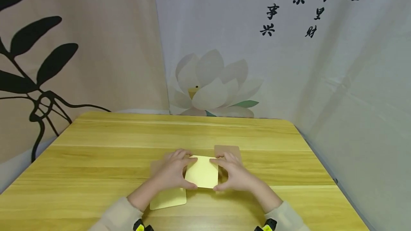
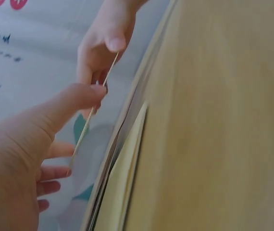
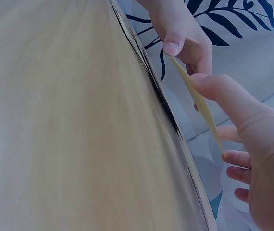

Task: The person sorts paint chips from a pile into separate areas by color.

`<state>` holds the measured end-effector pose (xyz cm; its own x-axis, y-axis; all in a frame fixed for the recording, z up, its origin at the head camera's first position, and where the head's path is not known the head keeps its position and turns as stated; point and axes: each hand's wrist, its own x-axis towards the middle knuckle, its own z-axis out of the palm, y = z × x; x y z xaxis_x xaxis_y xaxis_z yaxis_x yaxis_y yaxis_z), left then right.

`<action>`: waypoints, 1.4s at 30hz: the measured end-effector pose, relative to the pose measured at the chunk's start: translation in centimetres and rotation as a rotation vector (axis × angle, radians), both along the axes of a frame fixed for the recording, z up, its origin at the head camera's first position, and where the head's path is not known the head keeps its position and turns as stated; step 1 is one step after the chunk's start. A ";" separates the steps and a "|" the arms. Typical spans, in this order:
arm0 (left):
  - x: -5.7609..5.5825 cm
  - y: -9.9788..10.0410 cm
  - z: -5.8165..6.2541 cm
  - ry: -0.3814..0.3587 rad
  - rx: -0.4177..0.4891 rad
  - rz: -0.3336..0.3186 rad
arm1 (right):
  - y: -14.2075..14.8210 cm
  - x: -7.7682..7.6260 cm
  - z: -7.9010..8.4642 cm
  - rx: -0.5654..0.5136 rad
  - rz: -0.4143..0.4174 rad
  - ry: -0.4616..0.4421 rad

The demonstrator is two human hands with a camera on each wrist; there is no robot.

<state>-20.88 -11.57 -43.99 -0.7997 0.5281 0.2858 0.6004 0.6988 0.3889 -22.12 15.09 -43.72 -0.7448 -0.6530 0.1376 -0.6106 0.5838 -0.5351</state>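
Observation:
My left hand (image 1: 171, 172) and right hand (image 1: 236, 174) hold a thin pale-yellow square card (image 1: 202, 172) between them, raised over the table. Each hand pinches one side, thumb at the near corner and fingers at the far corner. Both wrist views show the card (image 2: 83, 132) nearly edge-on, slanted between the two hands. Partly under my left forearm lies another yellow card (image 1: 168, 199) with rounded corners. A tan card (image 1: 226, 148) sits behind my right hand, its lower part covered by the fingers. A further tan card (image 1: 156, 165) is mostly hidden by my left hand.
The wood-grain table (image 1: 273, 145) has its far edge close to a hanging cloth (image 1: 353, 81) printed with a lotus and black characters. On the left, a beige curtain (image 1: 112, 45) bears a dark leafy plant print. Black-and-yellow devices (image 1: 140, 226) are on both wrists.

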 end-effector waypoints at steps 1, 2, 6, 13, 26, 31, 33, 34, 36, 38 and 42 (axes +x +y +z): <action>0.2 0.4 0.0 -0.005 0.005 -0.005 | 0.4 0.1 0.0 -0.006 0.003 -0.009; 0.4 0.7 0.0 -0.012 0.010 -0.010 | 0.8 0.3 0.0 -0.011 0.008 -0.019; 1.1 2.1 -0.1 -0.016 0.005 -0.028 | 2.2 0.7 -0.1 -0.009 0.023 -0.034; 2.1 4.7 -0.9 -0.023 0.003 -0.017 | 4.6 1.2 -0.3 0.014 0.026 -0.019; 2.7 9.1 -1.4 -0.004 -0.089 0.031 | 8.2 1.8 -0.9 0.036 -0.004 -0.075; 3.0 10.1 -1.4 -0.026 -0.115 0.050 | 9.1 2.0 -1.0 0.047 -0.013 -0.121; 3.1 10.2 -1.4 -0.024 -0.116 0.040 | 9.3 2.0 -1.2 0.055 -0.017 -0.126; 3.1 10.2 -1.4 -0.024 -0.113 0.036 | 9.4 2.0 -1.2 0.056 -0.016 -0.129; 3.2 10.2 -1.4 -0.030 -0.107 0.029 | 9.4 2.1 -1.3 0.062 -0.014 -0.132; 3.2 10.2 -1.5 -0.032 -0.099 0.022 | 9.4 2.1 -1.3 0.064 -0.009 -0.136; 3.3 10.2 -1.5 -0.048 -0.090 0.016 | 9.4 2.1 -1.3 0.072 0.000 -0.127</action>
<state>-17.54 -1.41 -45.45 -0.8197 0.5370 0.1992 0.5713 0.7415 0.3520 -20.05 24.50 -45.02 -0.7535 -0.6574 -0.0047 -0.5404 0.6234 -0.5651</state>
